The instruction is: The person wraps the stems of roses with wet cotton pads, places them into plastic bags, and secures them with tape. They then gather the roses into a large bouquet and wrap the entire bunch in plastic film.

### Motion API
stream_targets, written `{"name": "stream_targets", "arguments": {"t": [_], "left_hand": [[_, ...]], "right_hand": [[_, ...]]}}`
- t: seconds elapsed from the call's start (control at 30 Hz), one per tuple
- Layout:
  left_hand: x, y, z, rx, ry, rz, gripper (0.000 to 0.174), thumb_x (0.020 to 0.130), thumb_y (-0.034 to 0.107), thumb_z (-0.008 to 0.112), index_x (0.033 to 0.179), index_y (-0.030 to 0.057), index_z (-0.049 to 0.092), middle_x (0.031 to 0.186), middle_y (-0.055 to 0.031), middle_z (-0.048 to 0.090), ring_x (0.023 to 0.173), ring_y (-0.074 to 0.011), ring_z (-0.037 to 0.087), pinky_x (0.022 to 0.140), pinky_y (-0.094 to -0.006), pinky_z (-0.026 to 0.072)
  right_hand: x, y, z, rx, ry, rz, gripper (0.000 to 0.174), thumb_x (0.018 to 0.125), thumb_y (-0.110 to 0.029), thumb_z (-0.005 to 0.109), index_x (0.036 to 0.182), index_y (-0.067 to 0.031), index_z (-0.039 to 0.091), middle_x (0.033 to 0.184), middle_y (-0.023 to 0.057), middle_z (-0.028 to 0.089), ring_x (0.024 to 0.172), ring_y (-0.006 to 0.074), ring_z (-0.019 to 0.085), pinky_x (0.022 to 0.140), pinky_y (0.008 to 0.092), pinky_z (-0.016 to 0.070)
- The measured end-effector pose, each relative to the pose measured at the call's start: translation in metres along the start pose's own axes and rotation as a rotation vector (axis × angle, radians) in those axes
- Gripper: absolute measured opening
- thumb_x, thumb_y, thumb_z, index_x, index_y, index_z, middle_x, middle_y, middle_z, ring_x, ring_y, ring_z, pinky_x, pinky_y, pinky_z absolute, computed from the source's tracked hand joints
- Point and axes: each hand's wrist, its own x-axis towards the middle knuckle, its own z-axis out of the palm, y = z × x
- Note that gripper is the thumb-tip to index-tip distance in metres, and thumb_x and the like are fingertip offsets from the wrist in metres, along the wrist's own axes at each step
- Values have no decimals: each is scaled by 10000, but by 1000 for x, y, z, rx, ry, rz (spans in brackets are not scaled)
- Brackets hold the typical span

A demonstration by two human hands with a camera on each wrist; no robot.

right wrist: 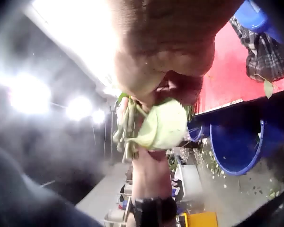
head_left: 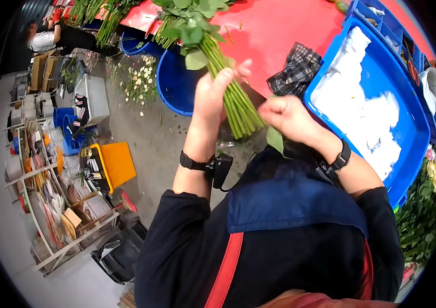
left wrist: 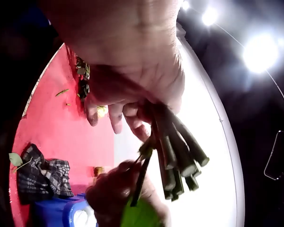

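In the head view, my left hand (head_left: 210,97) grips a bunch of long green flower stems (head_left: 238,110), thumb laid over them. Leafy tops (head_left: 192,31) spread away from me above the red table, and the cut ends point down toward my body. My right hand (head_left: 292,120) is beside those ends, its fingers curled and pinching a loose green leaf (head_left: 275,139) that hangs below them. The left wrist view shows the thick cut stem ends (left wrist: 180,165) sticking out under the left palm. Close under the right fingers, the pale leaf (right wrist: 163,125) fills the right wrist view's middle.
A blue tray (head_left: 418,128) holding white cloth stands at right, with a checked cloth (head_left: 295,69) beside it on the red table (head_left: 274,31). Below the table edge is a blue bucket (head_left: 169,84). Flower heads litter the floor; another person (head_left: 43,38) is at far left.
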Motion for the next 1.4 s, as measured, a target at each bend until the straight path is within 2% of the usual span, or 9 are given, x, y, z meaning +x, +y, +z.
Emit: {"name": "stream_targets", "arguments": {"t": [0.23, 0.47, 0.6, 0.7, 0.8, 0.87, 0.93, 1.2, 1.4], "left_hand": [[-2, -21, -21, 296, 181, 161, 170, 948, 128, 544, 978, -30, 600, 942, -95, 651, 882, -164, 604, 805, -314, 502], [-35, -43, 37, 206, 276, 162, 268, 978, 173, 483, 964, -43, 642, 995, -146, 678, 865, -181, 630, 789, -316, 490], [-73, 11, 28, 1375, -251, -88, 209, 768, 171, 762, 923, 61, 674, 754, -62, 672, 668, -237, 626, 616, -312, 478], [-67, 36, 92, 1635, -515, 723, 559, 576, 212, 849, 1080, 92, 639, 990, -103, 673, 903, -290, 621, 762, -356, 480], [-41, 8, 128, 1752, -790, 604, 648, 562, 216, 844, 1132, 88, 564, 1011, -98, 664, 960, -340, 606, 797, -401, 478], [-23, -20, 123, 1770, -1126, -228, 392, 673, 316, 798, 881, 24, 639, 731, -149, 662, 722, -321, 667, 695, -414, 514], [-24, -41, 120, 1564, -1071, -412, 335, 729, 315, 762, 818, 14, 646, 692, -176, 636, 696, -334, 658, 644, -426, 507], [-34, -77, 153, 1140, -564, -510, 234, 825, 215, 731, 774, 14, 624, 542, 2, 572, 449, -60, 514, 427, -252, 406], [-25, -94, 219, 974, -572, -613, 232, 850, 212, 693, 751, 37, 576, 513, 5, 525, 419, -66, 477, 409, -236, 374]], "right_hand": [[-17, -7, -15, -72, 197, -74, 458, 840, -241, 694, 1215, -5, 579, 1132, 197, 642, 1019, 264, 650, 878, 341, 497], [-16, -14, 0, -89, -46, 127, 372, 732, -310, 745, 854, 25, 639, 716, 163, 657, 720, 266, 664, 682, 372, 504], [-46, 17, -17, -336, 47, -134, 268, 745, -265, 691, 803, -11, 628, 684, 189, 614, 666, 344, 622, 627, 413, 480], [-66, 27, -21, -402, 48, -198, 239, 725, -238, 665, 748, -7, 608, 670, 204, 597, 662, 387, 599, 622, 464, 466], [-84, 25, -28, -453, -64, -155, 254, 685, -231, 667, 771, 7, 645, 692, 206, 623, 680, 372, 622, 656, 461, 486], [-96, 34, -36, -391, -108, -122, 296, 680, -234, 716, 824, 13, 640, 730, 197, 633, 723, 374, 623, 686, 447, 488], [-110, 43, -53, -158, -205, -98, 340, 683, -226, 740, 895, 16, 629, 799, 202, 638, 788, 384, 619, 722, 441, 483], [-188, 106, -129, -631, 654, -139, 131, 789, -217, 632, 802, -92, 670, 740, 100, 635, 700, 325, 627, 651, 440, 498], [-224, 151, -204, -1286, 588, 172, 138, 745, -144, 647, 833, -39, 652, 891, 146, 623, 897, 328, 607, 748, 419, 488]]}}
